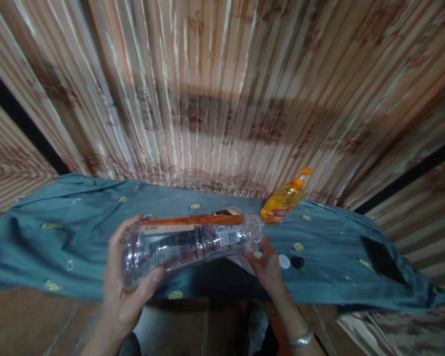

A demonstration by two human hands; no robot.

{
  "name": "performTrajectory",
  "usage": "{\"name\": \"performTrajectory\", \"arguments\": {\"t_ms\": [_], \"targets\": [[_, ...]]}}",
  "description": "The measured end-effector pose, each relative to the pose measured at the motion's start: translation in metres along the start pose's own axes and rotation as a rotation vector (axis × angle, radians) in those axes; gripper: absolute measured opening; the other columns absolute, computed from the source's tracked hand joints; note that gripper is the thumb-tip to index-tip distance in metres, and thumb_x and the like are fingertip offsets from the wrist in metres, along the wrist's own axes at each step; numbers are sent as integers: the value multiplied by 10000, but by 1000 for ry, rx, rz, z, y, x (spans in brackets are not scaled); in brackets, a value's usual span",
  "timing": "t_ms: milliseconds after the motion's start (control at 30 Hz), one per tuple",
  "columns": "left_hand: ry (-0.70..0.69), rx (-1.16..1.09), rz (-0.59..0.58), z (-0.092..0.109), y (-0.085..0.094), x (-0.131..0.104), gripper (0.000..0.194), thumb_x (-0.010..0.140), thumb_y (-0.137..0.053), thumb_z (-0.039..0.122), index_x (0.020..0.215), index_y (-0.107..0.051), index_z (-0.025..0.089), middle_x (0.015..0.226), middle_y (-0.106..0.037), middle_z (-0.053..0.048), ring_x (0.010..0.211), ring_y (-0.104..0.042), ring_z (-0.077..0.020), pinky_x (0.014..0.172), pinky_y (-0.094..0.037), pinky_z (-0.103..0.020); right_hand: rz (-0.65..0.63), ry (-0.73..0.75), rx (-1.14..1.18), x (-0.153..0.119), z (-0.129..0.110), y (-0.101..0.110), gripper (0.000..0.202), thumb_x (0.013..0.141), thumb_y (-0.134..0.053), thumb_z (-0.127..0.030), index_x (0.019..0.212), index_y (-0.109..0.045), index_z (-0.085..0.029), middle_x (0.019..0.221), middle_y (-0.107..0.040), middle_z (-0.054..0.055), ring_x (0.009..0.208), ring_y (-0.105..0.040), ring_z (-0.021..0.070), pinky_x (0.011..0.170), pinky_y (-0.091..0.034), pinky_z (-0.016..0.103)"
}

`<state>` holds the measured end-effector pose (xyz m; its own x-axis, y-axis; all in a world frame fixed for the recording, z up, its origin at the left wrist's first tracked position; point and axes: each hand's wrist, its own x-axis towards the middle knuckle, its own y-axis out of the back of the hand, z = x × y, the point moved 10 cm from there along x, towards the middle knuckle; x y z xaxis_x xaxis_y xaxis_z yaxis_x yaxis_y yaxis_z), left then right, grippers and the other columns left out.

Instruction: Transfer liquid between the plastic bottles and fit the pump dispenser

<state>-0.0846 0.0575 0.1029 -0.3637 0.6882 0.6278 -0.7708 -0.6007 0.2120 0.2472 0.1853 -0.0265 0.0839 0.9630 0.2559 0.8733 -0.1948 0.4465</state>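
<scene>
A clear plastic bottle point(193, 244) with an orange and printed label lies sideways in the air between my hands, above the cloth. My left hand point(128, 277) grips its broad base end, thumb on the near side. At the neck end, my right hand point(265, 264) is closed around the bottle's mouth; no cap shows there. On the cloth just right of that hand lie a white cap point(284, 261) and a black cap point(297, 262). Something white, partly hidden, sits under the bottle near my right hand.
A teal patterned cloth point(96, 237) covers the narrow table. Toward the back stands an orange pump bottle point(284, 200) of yellow liquid. A dark flat phone-like object point(382, 260) lies at the right. Behind rises a pleated, printed curtain point(207, 99), with tiled floor point(29, 316) below.
</scene>
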Motion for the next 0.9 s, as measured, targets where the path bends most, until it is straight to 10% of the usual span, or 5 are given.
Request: {"name": "performTrajectory", "arguments": {"t_ms": [900], "targets": [[24, -48, 7, -5, -1, 0, 766, 740, -759, 511, 1449, -523, 344, 1268, -667, -23, 1100, -662, -253, 870, -563, -332, -8, -21, 16, -2, -2, 2, 617, 750, -713, -462, 1296, -621, -191, 1076, -800, 118, 957, -765, 322, 794, -617, 422]]}}
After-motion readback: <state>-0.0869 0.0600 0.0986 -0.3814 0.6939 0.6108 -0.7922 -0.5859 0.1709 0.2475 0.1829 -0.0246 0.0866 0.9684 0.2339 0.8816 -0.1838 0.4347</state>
